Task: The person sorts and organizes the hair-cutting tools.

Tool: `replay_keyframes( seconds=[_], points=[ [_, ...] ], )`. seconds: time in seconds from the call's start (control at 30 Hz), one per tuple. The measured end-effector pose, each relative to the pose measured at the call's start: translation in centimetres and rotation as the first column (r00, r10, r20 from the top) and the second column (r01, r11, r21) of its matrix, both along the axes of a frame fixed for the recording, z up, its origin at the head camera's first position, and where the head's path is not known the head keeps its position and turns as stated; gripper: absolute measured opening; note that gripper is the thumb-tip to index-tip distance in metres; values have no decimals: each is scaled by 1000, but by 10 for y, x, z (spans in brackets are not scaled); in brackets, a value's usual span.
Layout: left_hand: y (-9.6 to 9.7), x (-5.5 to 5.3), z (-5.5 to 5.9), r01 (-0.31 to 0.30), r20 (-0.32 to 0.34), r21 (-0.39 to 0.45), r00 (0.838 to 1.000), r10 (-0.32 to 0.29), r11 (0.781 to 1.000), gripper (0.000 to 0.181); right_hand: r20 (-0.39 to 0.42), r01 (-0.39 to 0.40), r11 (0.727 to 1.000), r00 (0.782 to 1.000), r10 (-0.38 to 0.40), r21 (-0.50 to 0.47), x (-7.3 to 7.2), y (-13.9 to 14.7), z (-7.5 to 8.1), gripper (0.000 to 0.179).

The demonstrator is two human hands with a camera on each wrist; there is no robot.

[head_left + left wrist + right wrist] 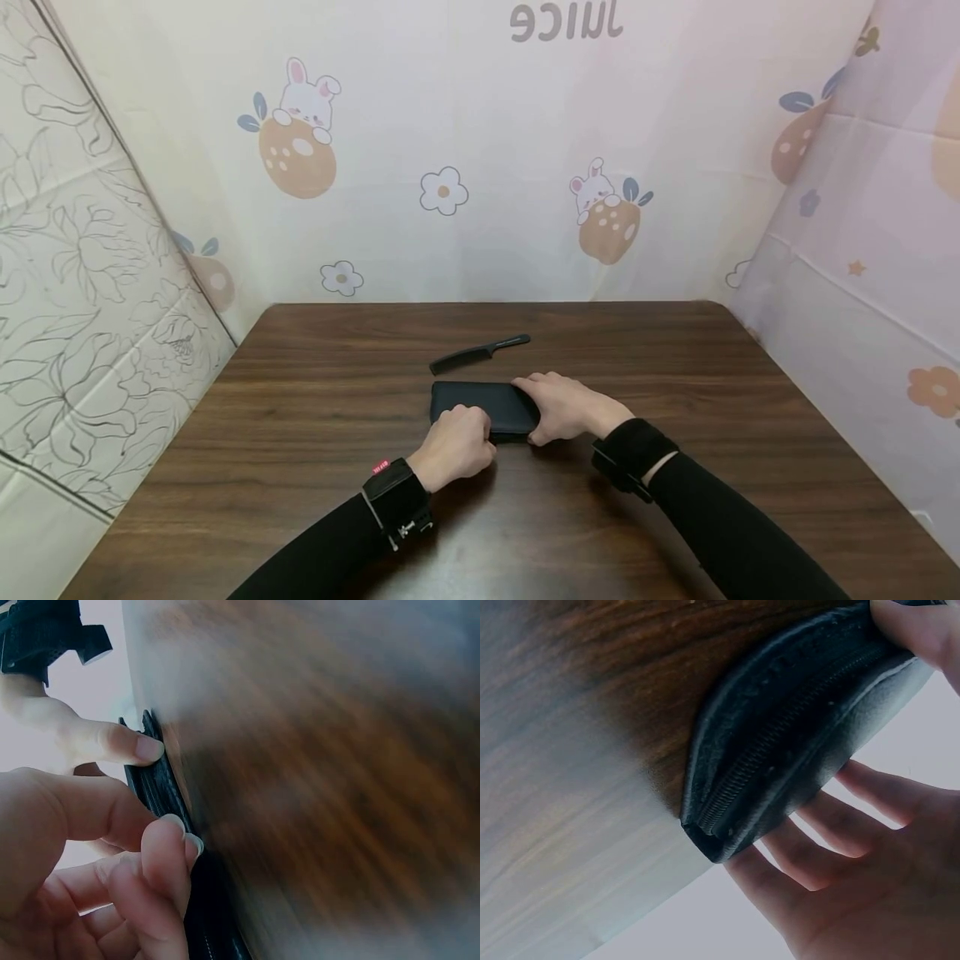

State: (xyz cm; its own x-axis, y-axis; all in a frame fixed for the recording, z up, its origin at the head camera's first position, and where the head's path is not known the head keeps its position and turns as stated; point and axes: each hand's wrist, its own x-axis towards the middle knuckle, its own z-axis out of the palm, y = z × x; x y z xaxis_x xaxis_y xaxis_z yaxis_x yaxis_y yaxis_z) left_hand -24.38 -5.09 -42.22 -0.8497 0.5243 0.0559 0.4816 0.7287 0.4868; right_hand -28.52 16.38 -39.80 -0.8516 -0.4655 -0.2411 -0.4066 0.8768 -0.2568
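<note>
A black zip wallet (pixel 483 394) lies flat on the table in the head view. My right hand (pixel 567 406) grips its right end, thumb at the near edge and fingers spread over the top. Zipper teeth (pixel 754 761) run along the wallet's side in the right wrist view, meshed where they show. At the near edge is my left hand (pixel 456 442), its fingers curled. Thumb and fingertips (pixel 166 844) pinch together at the zipped side in the left wrist view; the zipper pull is hidden behind them.
Just beyond the wallet lies a black comb (pixel 463 357), its handle pointing right. The brown wooden table (pixel 315 375) reaches back to a printed cloth curtain (pixel 517 125), with more curtains at both sides.
</note>
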Motion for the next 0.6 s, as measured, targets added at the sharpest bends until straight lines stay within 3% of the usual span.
replay_keyframes(
  seconds=[0.33,0.6],
  points=[
    [-8,-3,2,33,-31,-17,999,-34,999,36,-7,8,1000,1000,-8,2,-1,0,0,89],
    [-12,-2,0,27,-59,-42,998,-29,999,40,-2,11,1000,1000,-11,-3,-1,-1,-1,90]
  ],
)
